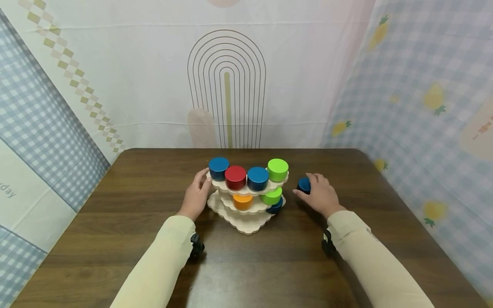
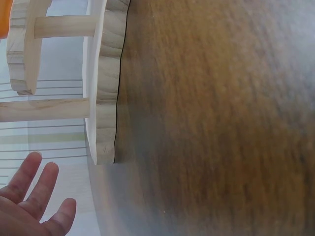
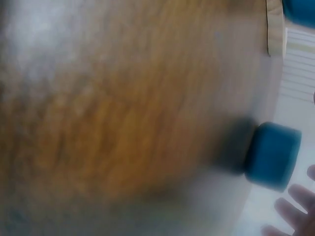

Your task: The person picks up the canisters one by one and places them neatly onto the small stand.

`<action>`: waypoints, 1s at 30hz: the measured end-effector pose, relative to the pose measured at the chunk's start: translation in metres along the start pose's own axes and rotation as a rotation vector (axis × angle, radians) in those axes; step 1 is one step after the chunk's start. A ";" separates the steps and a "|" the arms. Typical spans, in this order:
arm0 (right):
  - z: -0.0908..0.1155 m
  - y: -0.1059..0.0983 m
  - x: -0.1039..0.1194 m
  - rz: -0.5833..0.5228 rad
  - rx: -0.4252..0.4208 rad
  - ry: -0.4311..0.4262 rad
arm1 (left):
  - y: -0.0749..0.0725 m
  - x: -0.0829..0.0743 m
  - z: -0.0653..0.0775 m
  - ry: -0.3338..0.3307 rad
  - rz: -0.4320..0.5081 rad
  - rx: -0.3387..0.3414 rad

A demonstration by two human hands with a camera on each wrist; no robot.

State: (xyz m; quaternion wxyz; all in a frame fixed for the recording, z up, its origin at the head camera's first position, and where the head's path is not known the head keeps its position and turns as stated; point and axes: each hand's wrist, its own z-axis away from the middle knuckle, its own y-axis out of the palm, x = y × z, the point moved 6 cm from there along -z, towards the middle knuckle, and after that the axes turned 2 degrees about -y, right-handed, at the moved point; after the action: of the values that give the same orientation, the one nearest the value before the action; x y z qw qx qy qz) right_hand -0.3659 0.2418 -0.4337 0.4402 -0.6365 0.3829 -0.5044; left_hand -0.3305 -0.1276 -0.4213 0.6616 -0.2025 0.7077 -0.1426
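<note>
A three-tiered wooden stand [image 1: 242, 222] with scalloped edges stands mid-table, bearing coloured cylinders. My left hand [image 1: 195, 194] holds the left edge of its top tier between thumb and forefinger. In the left wrist view, the other fingers [image 2: 42, 194] extend loosely beside the stand's dowels. Right of the stand, my right hand [image 1: 321, 194] grips a blue cylinder [image 1: 304, 185] between thumb and fingers. The right wrist view shows this cylinder [image 3: 273, 156] tilted and blurred, with a shadow beside it; the thumb is out of that view.
Along the top tier sit a blue cylinder [image 1: 218, 168], a red cylinder [image 1: 235, 178], another blue one [image 1: 257, 179] and a green one [image 1: 277, 170]. Lower tiers carry an orange cylinder [image 1: 242, 202], a green one [image 1: 271, 196] and a dark blue one [image 1: 274, 208]. Patterned cloth surrounds the brown table [image 1: 250, 273].
</note>
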 end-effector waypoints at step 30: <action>-0.005 0.016 -0.024 -0.180 0.078 0.126 | -0.001 -0.001 0.002 0.011 0.003 -0.006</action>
State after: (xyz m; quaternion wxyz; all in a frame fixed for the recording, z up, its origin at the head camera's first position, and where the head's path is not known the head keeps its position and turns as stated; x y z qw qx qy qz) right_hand -0.3759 0.2579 -0.4555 0.3926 -0.6178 0.3313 -0.5954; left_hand -0.3287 -0.1276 -0.4200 0.6575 -0.2027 0.7120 -0.1404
